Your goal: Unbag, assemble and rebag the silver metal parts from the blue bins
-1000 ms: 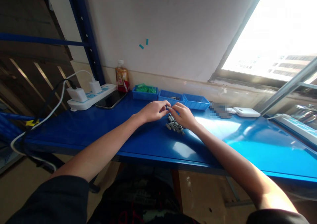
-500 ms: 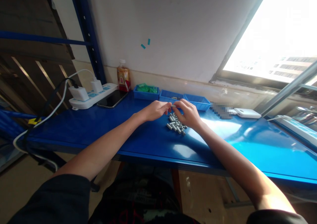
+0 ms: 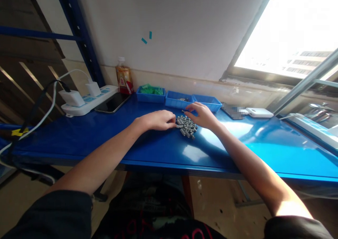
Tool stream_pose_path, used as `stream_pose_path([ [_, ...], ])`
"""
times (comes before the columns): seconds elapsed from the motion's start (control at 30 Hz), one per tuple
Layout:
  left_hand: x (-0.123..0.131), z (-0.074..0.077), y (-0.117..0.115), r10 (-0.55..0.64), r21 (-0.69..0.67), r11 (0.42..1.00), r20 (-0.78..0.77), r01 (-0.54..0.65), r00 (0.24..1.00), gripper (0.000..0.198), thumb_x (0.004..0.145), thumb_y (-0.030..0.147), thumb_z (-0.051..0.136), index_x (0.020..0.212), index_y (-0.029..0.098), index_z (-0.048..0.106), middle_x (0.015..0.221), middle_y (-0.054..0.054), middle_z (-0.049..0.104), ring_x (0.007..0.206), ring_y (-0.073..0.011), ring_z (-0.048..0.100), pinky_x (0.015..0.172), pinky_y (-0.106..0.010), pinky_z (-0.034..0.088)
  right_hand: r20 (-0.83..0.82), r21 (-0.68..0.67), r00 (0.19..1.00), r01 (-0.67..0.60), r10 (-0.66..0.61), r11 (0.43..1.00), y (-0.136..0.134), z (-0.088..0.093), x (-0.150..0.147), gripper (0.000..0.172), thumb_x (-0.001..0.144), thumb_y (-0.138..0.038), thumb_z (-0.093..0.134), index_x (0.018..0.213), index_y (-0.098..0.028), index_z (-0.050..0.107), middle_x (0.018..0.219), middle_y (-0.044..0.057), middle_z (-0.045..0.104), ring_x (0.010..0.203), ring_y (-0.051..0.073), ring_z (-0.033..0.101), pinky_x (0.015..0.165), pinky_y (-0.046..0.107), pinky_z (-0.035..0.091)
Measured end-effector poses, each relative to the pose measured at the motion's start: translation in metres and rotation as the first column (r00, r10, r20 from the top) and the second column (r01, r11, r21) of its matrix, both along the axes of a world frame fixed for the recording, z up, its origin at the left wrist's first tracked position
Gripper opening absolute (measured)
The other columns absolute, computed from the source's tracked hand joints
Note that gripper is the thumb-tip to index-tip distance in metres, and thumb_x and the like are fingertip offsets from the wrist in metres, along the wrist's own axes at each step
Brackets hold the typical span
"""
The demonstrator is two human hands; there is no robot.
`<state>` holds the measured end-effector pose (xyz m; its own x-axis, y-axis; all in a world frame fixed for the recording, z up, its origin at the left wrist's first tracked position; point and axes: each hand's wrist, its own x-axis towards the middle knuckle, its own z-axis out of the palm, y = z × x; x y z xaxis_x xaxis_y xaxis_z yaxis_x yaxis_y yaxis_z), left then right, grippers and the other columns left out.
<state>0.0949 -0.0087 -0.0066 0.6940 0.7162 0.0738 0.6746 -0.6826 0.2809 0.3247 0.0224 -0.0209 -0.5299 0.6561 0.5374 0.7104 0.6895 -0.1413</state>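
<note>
A pile of small grey metal cylinders [image 3: 188,127], with what look like short screws among them, lies on the blue tabletop between my hands. My left hand [image 3: 161,120] is at the pile's left edge, thumb and fingers pinched at one end of a metal cylinder [image 3: 179,126]. Just above the far side of the pile, my right hand [image 3: 200,114] has thumb and forefinger closed on a small screw [image 3: 183,111], which pokes out to the left. How firmly the left fingertips grip is hard to see.
Behind the hands stand blue bins: one with green plastic bags [image 3: 151,89], one with small metal parts [image 3: 179,100], another [image 3: 208,103] at right. At left are a drink bottle [image 3: 124,77], phone [image 3: 113,102] and power strip [image 3: 91,100]. A white device [image 3: 260,112] lies right.
My hands were together above the pile and have come apart. The left has dropped to the pile's left edge; the right stays at the far side. The camera view has shifted slightly.
</note>
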Motion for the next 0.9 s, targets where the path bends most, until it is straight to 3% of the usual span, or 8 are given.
stream_pose_path([
  [0.1,-0.007,0.000,0.008,0.116,0.074,0.989,0.112,-0.125,0.987,0.028,0.088,0.038,0.043,0.087,0.017,0.063,0.089,-0.006,0.065,0.078,-0.0199,0.060,0.068,-0.027,0.041,0.033,0.023,0.990,-0.136,0.136,0.990,-0.020,0.002,-0.019,0.024,0.083,-0.035,0.059,0.102,-0.021,0.061,0.095,0.006,0.063,0.091,0.022,0.058,0.080,0.033,0.046],
  [0.23,-0.012,-0.002,0.016,0.168,0.116,0.972,0.273,-0.205,0.947,0.035,0.092,0.033,0.032,0.082,0.015,0.061,0.087,-0.009,0.067,0.082,-0.0210,0.060,0.075,-0.030,0.044,0.008,0.106,0.995,-0.100,0.100,0.989,-0.028,-0.002,-0.035,0.021,0.085,-0.031,0.055,0.105,-0.023,0.058,0.101,0.008,0.060,0.096,0.024,0.056,0.081,0.034,0.046],
  [0.53,-0.005,-0.002,0.011,0.079,0.066,0.992,0.369,-0.111,0.926,0.041,0.094,0.039,0.029,0.076,0.016,0.058,0.079,-0.006,0.066,0.077,-0.0194,0.061,0.071,-0.028,0.044,-0.066,0.204,0.995,-0.055,0.069,0.977,-0.034,-0.002,-0.037,0.012,0.090,-0.030,0.048,0.091,-0.023,0.057,0.092,0.007,0.060,0.089,0.022,0.055,0.077,0.032,0.046],
  [0.6,-0.005,-0.002,0.009,0.061,0.053,0.995,0.361,-0.086,0.931,0.038,0.093,0.041,0.033,0.082,0.016,0.060,0.078,-0.005,0.067,0.075,-0.0185,0.061,0.069,-0.027,0.044,-0.103,0.201,0.994,-0.017,0.039,0.979,-0.034,-0.003,-0.038,0.013,0.089,-0.029,0.047,0.084,-0.023,0.057,0.089,0.007,0.059,0.087,0.022,0.055,0.075,0.032,0.045],
  [0.73,-0.003,-0.003,0.005,0.027,0.052,0.997,0.366,-0.050,0.930,0.032,0.087,0.041,0.050,0.110,0.019,0.055,0.081,-0.002,0.067,0.072,-0.0165,0.060,0.066,-0.025,0.043,-0.204,0.148,0.979,0.036,-0.005,0.988,-0.028,-0.007,-0.039,0.019,0.090,-0.030,0.044,0.076,-0.022,0.054,0.082,0.006,0.057,0.079,0.020,0.055,0.069,0.031,0.046],
  [0.9,-0.001,-0.003,0.003,0.042,0.128,0.987,0.369,-0.095,0.928,0.026,0.091,0.037,0.043,0.103,0.019,0.056,0.081,-0.003,0.066,0.072,-0.0168,0.060,0.066,-0.025,0.043,-0.241,0.109,0.970,0.018,0.008,0.994,-0.025,-0.009,-0.038,0.021,0.092,-0.035,0.043,0.080,-0.022,0.054,0.081,0.005,0.058,0.079,0.020,0.056,0.069,0.030,0.046],
])
